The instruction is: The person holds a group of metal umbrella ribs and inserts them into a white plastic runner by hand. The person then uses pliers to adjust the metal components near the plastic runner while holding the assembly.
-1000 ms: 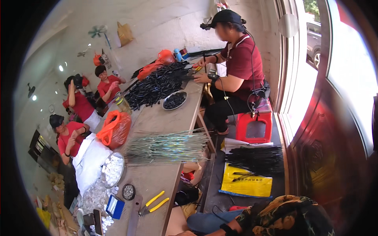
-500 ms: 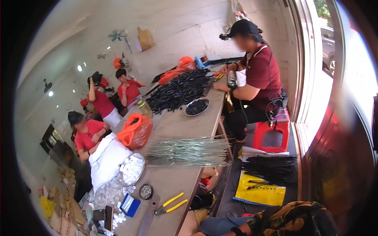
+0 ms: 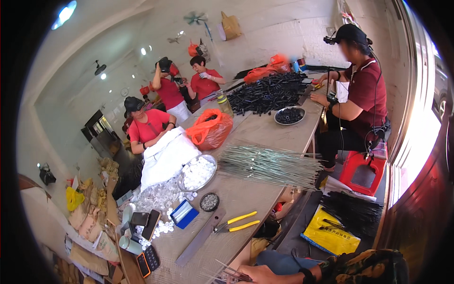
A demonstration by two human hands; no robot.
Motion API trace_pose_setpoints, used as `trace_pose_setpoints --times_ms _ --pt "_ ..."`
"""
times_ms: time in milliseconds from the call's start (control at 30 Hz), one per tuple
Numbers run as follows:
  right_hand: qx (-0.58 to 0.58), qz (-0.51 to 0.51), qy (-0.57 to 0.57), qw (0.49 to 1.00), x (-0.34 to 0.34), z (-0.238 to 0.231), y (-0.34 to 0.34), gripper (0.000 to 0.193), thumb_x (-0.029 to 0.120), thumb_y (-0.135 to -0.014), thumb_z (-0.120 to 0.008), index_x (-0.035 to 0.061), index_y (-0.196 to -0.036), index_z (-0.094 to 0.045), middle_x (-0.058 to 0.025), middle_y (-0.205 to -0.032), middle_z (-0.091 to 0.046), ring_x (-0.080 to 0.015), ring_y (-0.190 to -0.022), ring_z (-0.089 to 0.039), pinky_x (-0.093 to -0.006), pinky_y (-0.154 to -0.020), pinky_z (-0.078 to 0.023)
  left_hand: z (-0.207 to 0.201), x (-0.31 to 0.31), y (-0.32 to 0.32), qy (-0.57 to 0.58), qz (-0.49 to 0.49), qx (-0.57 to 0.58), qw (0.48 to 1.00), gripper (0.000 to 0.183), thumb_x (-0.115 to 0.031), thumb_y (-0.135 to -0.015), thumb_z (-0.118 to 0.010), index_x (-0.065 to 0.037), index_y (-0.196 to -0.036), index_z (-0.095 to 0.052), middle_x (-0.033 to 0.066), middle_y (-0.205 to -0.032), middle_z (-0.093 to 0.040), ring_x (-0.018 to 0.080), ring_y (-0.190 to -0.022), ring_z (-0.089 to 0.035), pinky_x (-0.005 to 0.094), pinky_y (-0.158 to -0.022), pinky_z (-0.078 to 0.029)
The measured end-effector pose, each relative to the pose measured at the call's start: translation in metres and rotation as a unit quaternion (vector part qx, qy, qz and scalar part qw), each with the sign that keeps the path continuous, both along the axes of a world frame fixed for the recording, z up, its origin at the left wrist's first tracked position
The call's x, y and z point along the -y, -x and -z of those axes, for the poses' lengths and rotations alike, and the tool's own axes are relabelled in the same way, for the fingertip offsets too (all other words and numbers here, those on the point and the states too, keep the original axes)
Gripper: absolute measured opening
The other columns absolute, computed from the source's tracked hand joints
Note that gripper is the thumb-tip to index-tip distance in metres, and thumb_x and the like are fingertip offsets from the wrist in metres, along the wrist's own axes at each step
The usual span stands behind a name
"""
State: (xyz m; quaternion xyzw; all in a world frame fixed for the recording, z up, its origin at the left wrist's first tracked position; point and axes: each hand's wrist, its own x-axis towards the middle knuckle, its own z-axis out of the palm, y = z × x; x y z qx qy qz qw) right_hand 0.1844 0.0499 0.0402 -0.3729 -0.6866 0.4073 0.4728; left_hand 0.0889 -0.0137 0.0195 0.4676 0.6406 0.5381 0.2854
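Observation:
At the lower edge my right hand is closed round a few thin metal rods, whose tips point left over the table's near edge. A camouflage sleeve covers the arm behind it. My left hand does not show. Just beyond the right hand lie yellow-handled pliers, jaws pointing left, beside a flat metal bar. Farther off, a large bundle of thin metal rods lies across the table. A small dark dish of tiny metal pieces and a blue box stand left of the pliers.
A bowl of white pieces, clear plastic pieces, phones and an orange bag occupy the left side. A black parts heap lies farther back. One co-worker sits right; several stand left. Black rods rest on yellow sacking.
The view has swung left, so the scene sits farther right. My right hand, barely visible at the lower edge before, now shows with the thin rods.

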Motion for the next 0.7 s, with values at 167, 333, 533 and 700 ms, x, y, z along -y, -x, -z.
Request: trace_pose_setpoints --times_ms 167,333,533,700 --pt "-0.009 -0.044 -0.054 0.998 0.003 -0.008 -0.001 0.018 0.020 -0.078 -0.058 0.0038 -0.084 -0.051 -0.0152 -0.070 -0.054 -0.0312 -0.060 -0.055 -0.0370 -0.051 -0.041 0.001 0.001 0.007 -0.025 -0.033 0.030 0.999 0.034 -0.010 -0.087 -0.041 0.006 -0.117 -0.044 0.0175 -0.107 -0.055 0.0239 -0.096 -0.053 0.0319 -0.084 -0.040" --pt "-0.055 -0.048 -0.047 0.996 0.007 -0.008 0.004 0.013 0.014 -0.077 -0.058 0.0032 -0.080 -0.051 -0.0138 -0.067 -0.050 -0.0285 -0.055 -0.050 -0.0351 -0.047 -0.038 0.006 0.004 0.004 -0.050 -0.062 0.075 0.994 0.033 -0.012 -0.089 -0.041 0.006 -0.116 -0.045 0.0146 -0.105 -0.056 0.0190 -0.093 -0.053 0.0286 -0.082 -0.042" --pt "-0.149 -0.387 0.128 0.901 -0.017 -0.001 -0.029 0.042 0.012 -0.087 -0.049 0.0008 -0.126 -0.036 -0.0142 -0.112 -0.051 -0.0179 -0.102 -0.051 -0.0296 -0.086 -0.041 0.011 0.006 0.016 -0.049 -0.047 0.249 0.966 0.028 -0.011 -0.089 -0.042 0.006 -0.110 -0.048 0.0146 -0.102 -0.056 0.0214 -0.089 -0.056 0.0341 -0.082 -0.046" --pt "-0.292 -0.180 0.175 0.923 0.015 0.023 -0.005 0.033 -0.004 -0.084 -0.048 0.0010 -0.116 -0.040 -0.0115 -0.105 -0.047 -0.0118 -0.100 -0.048 -0.0235 -0.084 -0.042 0.015 0.017 0.032 -0.072 -0.012 0.286 0.956 0.026 -0.011 -0.088 -0.045 0.006 -0.105 -0.052 0.0112 -0.097 -0.058 0.0170 -0.084 -0.057 0.0283 -0.076 -0.046"
